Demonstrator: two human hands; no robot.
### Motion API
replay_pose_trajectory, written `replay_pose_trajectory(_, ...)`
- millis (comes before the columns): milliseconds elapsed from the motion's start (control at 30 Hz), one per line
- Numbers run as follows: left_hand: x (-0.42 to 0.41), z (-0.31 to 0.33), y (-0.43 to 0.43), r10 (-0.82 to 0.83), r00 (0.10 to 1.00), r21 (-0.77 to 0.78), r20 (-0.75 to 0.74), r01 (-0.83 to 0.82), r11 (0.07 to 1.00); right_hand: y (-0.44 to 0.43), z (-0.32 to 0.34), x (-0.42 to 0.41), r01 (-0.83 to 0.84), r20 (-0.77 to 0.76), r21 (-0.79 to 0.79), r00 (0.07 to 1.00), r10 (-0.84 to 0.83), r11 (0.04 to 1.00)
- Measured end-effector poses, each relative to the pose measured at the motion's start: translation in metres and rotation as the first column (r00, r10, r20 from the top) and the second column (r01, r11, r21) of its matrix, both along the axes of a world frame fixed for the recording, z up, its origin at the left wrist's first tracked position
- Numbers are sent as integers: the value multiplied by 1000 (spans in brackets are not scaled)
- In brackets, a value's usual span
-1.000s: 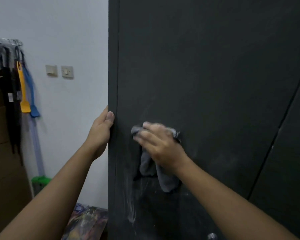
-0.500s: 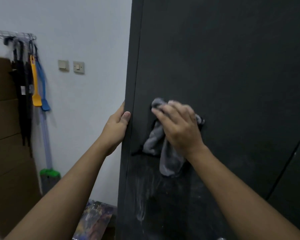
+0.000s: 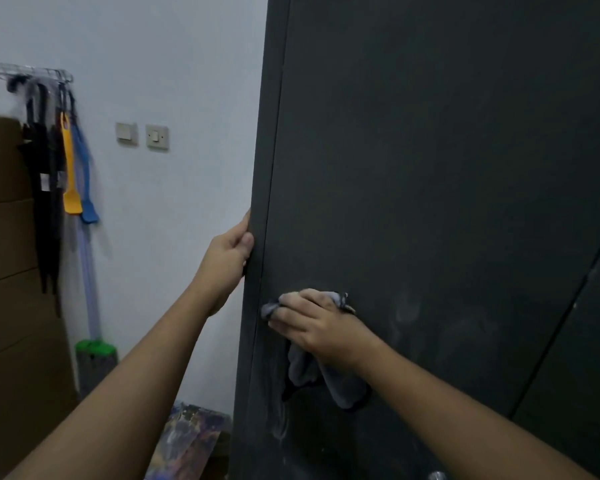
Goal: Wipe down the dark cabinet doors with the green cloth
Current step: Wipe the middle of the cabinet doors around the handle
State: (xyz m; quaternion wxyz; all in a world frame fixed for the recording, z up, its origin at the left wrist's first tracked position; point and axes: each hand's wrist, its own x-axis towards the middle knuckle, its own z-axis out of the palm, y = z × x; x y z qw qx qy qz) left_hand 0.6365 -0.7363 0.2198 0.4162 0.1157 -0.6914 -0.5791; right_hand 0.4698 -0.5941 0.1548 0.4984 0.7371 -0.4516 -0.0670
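Observation:
A tall dark cabinet door [image 3: 430, 168] fills the right of the head view, with pale wipe streaks low on its face. My right hand [image 3: 321, 325] presses a crumpled cloth [image 3: 343, 386] flat against the door near its left edge; the cloth looks grey in this light and hangs below my palm. My left hand [image 3: 227, 261] grips the door's left edge, thumb on the front, fingers hidden behind it. A second dark door [image 3: 582, 358] adjoins at the right across a thin gap.
A white wall [image 3: 174, 64] with two switches [image 3: 142, 135] lies to the left. Brushes, yellow and blue scrapers [image 3: 73, 168] hang from a rack. A green-headed mop [image 3: 94, 355] and brown cardboard boxes [image 3: 4, 271] stand below. A colourful item [image 3: 187, 441] lies on the floor.
My right hand has slid the cloth down and left across the door, toward its left edge. My left hand keeps its hold on the edge. The view has shifted left.

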Motion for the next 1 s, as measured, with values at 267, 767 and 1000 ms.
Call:
replay_pose_trajectory(267,18,-55,-4,-98,991,180,96,80,980,-39,89,21,-51,206,-410,967,147,911)
replay_pose_trajectory(767,31,-111,1,-88,989,331,115,46,942,-14,-45,52,279,191,232,926,-325,932)
replay_pose_trajectory(1000,22,-133,23,183,962,120,200,-210,970,7,-44,35,218,196,238,944,-267,946)
